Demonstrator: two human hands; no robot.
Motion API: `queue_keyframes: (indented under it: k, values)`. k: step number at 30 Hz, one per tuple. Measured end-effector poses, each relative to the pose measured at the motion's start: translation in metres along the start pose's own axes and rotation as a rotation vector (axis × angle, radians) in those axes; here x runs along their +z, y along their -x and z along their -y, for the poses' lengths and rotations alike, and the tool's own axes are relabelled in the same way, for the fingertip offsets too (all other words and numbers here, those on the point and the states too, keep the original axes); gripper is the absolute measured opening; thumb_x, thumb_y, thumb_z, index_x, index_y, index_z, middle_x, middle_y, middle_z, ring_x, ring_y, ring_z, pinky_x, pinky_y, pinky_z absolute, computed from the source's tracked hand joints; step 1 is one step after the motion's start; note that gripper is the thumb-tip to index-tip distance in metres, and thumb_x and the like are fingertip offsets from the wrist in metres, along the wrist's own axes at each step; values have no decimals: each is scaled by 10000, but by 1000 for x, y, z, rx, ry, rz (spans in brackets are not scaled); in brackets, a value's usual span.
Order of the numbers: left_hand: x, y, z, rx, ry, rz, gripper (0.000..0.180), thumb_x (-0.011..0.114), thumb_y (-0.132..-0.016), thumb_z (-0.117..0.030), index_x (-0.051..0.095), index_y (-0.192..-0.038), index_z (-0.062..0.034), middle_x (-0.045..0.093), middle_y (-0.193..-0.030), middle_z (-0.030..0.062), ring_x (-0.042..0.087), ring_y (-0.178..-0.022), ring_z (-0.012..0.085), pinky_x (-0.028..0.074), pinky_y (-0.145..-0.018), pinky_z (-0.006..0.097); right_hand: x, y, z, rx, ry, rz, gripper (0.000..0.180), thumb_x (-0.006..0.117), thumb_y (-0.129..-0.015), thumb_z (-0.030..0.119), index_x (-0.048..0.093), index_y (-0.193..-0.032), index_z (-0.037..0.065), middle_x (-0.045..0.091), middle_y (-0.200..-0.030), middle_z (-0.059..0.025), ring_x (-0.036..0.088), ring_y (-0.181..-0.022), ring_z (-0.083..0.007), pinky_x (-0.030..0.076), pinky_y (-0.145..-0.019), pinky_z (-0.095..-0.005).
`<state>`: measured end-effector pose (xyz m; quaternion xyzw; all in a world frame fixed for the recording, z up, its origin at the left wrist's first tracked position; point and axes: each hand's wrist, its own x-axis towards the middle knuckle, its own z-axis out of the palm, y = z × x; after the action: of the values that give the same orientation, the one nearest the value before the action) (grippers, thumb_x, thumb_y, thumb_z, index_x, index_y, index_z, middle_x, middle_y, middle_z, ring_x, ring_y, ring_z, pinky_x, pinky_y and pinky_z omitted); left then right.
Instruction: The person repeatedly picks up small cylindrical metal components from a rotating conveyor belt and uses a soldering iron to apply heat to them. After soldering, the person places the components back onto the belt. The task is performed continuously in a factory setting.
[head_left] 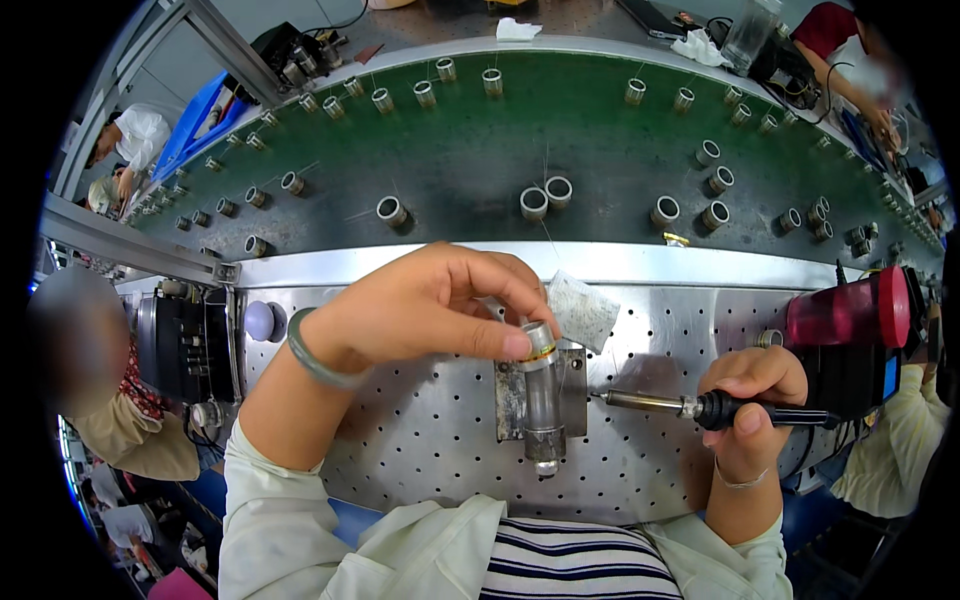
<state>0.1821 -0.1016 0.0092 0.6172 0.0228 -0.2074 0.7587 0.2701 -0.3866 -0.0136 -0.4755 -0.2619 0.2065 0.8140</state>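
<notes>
Soldering iron point(655, 402) near tube point(543, 400)
Left hand point(440, 305) pinches tube top; right hand point(755, 395) grasps the iron; a slip could burn, if hot.

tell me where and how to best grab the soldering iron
Probably by the black handle, from the right side: the soldering iron is nearly level, its bare metal shaft pointing left, and the right hand grips that handle.

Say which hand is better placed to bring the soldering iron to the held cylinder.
Right, probably: the right hand grips the soldering iron, its tip pointing left toward the held cylinder. The left hand is occupied, pinching that cylinder's upper end.
</notes>
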Motion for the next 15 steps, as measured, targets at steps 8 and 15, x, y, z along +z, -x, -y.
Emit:
queue_keyframes:
  k: [8,15]
  values:
    - [16,-4,18,-7,179,157,453,737,-727,-78,602,-1136,63,558,-1164,151,513,-1063,220,379,-948,313,-1,1,-2,50,15,44,215,731,-737,77,579,-830,-45,596,-673,-119,560,-487,-130,447,-474,-215]
    - [29,-1,32,220,235,-11,354,736,-683,27,651,-1027,31,589,-1112,179,556,-1050,248,411,-945,347,2,0,-9,49,-19,131,193,723,-717,28,592,-827,-62,600,-643,-112,579,-486,-161,445,-462,-231]
